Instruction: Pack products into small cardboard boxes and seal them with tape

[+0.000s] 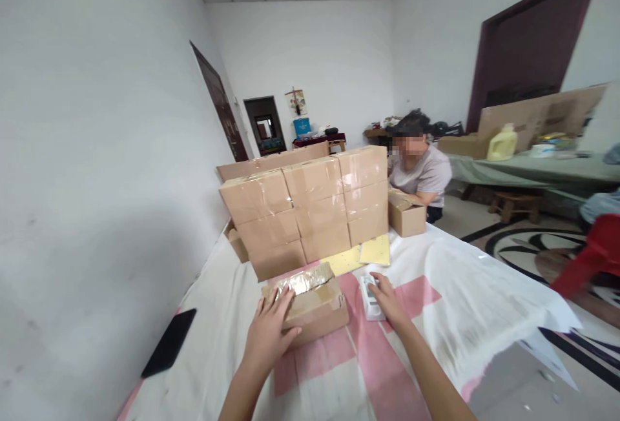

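Observation:
A taped cardboard box [314,308] lies on the cloth in front of me, with shiny clear tape along its far top edge. My left hand [276,318] rests on the box's left side, fingers spread over the top. To the right of the box is a small white device [372,301] with a greyish panel on its upper end. My right hand [385,295] has its fingers curled over the right side of this device; what they do underneath is hidden. Two yellow sheets [375,251] lie just beyond.
Stacked taped cartons [314,208] form a wall across the table. An opened carton [407,217] stands at their right, where a co-worker [421,163] sits. A black phone-like slab [169,342] lies at left. The pink-and-white cloth [465,285] hangs over the table's right edge.

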The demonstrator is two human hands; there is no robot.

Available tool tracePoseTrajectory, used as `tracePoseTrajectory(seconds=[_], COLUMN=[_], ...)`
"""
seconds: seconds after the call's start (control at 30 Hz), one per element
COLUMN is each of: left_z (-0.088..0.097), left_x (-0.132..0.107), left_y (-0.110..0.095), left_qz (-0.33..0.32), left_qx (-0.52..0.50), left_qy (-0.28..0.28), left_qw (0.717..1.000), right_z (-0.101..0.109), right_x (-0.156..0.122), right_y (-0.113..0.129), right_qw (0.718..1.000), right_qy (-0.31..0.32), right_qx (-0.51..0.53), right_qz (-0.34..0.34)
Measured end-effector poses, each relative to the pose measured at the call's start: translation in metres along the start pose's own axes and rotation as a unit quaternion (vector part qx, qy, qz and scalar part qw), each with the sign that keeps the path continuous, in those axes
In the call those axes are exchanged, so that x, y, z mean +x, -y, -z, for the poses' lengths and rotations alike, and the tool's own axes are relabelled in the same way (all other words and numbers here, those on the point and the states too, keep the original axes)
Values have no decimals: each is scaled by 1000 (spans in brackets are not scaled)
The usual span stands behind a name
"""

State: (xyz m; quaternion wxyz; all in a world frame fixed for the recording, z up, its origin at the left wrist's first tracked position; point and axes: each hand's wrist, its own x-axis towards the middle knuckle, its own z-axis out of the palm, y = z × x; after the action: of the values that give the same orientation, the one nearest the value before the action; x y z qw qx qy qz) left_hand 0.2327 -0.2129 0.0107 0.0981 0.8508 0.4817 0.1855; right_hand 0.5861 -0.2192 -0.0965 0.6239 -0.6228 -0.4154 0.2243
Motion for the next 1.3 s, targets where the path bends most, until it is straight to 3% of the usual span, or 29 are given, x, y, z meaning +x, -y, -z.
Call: tracePoseTrajectory(seconds=[0.23, 0.3, 0.37, 0.47, 0.6, 0.67, 0.77, 1.07, 1.2, 1.3], left_z=[21, 27, 26, 3, -58, -85, -104, -118, -131, -141], left_x=[16, 19, 20, 23, 36, 45, 61, 77, 80, 84], left_y=[15, 11, -7, -55, -123, -141, -145, -136, -139, -143], left_qz=[33, 47, 33, -56, -192, -205, -184, -62, -8, 57], left_qx=[87, 115, 130, 111, 92, 87, 59, -82, -173, -260], left_qy=[58, 52, 17, -50, 49, 88, 102, 83, 61, 70], left_qw=[994, 991, 991, 991, 976, 971, 976, 991, 983, 961], right_z=[-3, -4, -4, -4, -5, -6, -6, -7, -8, -8], right_x=[1, 2, 2, 2, 2, 1, 0, -2, -3, -4], right_y=[-16, -13, -8, -4, -9, -10, -8, -8, -8, -8], right_qw=[1000, 999, 999, 999, 999, 999, 999, 999, 999, 999], right_qy=[25, 27, 29, 32, 25, 18, 10, 2, -3, -4], right_qx=[2, 11, 17, 13, -1, -7, -11, -3, -2, -3], right_qz=[15, 19, 21, 21, 30, 36, 42, 47, 50, 53])
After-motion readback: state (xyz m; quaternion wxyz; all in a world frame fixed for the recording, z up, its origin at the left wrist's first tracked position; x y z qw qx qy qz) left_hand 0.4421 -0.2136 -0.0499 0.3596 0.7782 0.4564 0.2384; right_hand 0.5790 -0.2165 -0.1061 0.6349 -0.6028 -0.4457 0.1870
